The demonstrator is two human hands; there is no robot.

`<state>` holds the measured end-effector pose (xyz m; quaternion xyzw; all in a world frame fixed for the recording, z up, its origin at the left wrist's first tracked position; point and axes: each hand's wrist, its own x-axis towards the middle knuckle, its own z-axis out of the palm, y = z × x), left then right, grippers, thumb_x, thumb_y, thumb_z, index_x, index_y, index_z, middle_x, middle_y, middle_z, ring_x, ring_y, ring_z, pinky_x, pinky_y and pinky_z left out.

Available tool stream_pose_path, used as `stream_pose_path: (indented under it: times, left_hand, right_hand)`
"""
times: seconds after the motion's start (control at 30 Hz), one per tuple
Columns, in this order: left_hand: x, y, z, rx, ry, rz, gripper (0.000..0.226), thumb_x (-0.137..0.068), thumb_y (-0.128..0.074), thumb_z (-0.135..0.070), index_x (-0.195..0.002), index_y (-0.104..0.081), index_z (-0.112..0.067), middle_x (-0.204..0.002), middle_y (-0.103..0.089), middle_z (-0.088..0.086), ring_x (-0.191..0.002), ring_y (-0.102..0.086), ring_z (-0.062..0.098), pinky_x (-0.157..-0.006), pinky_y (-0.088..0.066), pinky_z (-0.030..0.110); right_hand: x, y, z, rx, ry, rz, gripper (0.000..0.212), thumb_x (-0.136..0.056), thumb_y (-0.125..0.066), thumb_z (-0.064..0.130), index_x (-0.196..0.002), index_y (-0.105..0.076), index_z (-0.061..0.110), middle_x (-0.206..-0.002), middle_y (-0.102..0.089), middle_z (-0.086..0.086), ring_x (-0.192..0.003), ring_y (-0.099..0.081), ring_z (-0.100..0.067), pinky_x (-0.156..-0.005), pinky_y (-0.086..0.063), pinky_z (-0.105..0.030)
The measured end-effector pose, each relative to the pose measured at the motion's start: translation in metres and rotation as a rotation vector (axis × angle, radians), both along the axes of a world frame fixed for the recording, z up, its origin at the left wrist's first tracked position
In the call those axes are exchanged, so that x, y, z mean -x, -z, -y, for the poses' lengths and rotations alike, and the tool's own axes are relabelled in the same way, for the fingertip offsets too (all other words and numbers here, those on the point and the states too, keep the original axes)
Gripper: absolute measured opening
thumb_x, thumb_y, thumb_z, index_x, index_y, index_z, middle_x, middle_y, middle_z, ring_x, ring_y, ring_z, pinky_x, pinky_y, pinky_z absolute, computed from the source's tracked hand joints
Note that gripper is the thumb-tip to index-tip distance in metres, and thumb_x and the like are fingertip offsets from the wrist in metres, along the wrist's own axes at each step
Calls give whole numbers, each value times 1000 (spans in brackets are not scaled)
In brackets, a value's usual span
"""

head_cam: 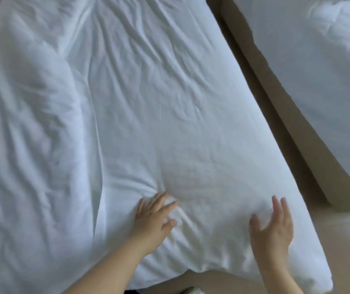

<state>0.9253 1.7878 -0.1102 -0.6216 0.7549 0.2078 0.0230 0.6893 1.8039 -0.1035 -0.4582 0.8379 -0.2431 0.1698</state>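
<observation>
1. White sheet (169, 124): lies spread flat, with the bunched duvet (25, 107) along its left side and the beige floor (348, 262) beyond its right edge. Its long axis runs from the near edge at the person away toward the top of the view, leaning leftward as it recedes. Creases fan along the same line.
2. Left hand (152, 217): the forearm enters from the lower left, palm down, fingers straight and spread. The grip is wide open and holds nothing. The fingertips press on the sheet, and the fabric gathers into small folds just ahead of them.
3. Right hand (273, 225): the forearm enters from the bottom, fingers straight and pointing away, thumb spread to the left. The grip is open and holds nothing. The hand is blurred, so contact with the cloth cannot be told.
4. Relation: the near end of the sheet lies under both hands, the left one near its midline and the right one near its right edge, the two well apart.
5. Surroundings: a neighbouring bed (318, 85), also in white, lies across the floor at the upper right.
</observation>
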Motion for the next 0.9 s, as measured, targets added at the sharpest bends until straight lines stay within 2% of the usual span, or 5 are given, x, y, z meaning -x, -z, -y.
stream_pose_path:
  times: [0.03,0.23,0.53,0.7,0.9]
  left_hand:
    - [-12,-3,-1,50,-8,-74,74,-74,-13,-58,-130,-50,-28,-142,-44,0,-135,-29,13,-106,-37,39]
    - [-135,-14,-25,352,-144,-224,44,-99,-12,-40,-116,-48,-22,-121,-56,1,-113,-44,15,-108,-14,17]
    - [-335,5,-31,115,-579,80,72,-89,-4,-64,-121,-43,-12,-117,-61,24,-112,-39,29,-88,-42,53]
    - [-346,14,-18,44,-552,98,125,-52,31,-81,-144,-27,-19,-152,-23,9,-141,-20,24,-104,12,29]
    - [-350,15,-27,72,-508,3,72,-90,-5,-62,-121,-45,-11,-118,-61,23,-115,-35,28,-93,-20,42]
  right_hand:
    - [-23,-1,5,-4,-165,-49,53,-81,-59,21,-128,-50,0,-137,-45,-23,-128,-41,-39,-107,-21,-38]
    - [-103,14,22,-346,-397,-243,69,-75,-33,49,-137,-43,19,-151,-28,-11,-140,-21,-25,-108,14,-22]
    - [-296,-25,59,-285,-410,151,39,-91,-52,23,-125,-49,4,-111,-62,-12,-111,-55,-31,-85,-39,-30]
    - [-406,-17,50,-539,-353,428,65,-78,-49,48,-132,-38,12,-124,-56,-7,-115,-52,-26,-84,-39,-27]
    - [-386,-38,57,-573,-329,615,17,-87,-60,22,-101,-57,13,-83,-59,5,-74,-57,-11,-54,-43,-15]
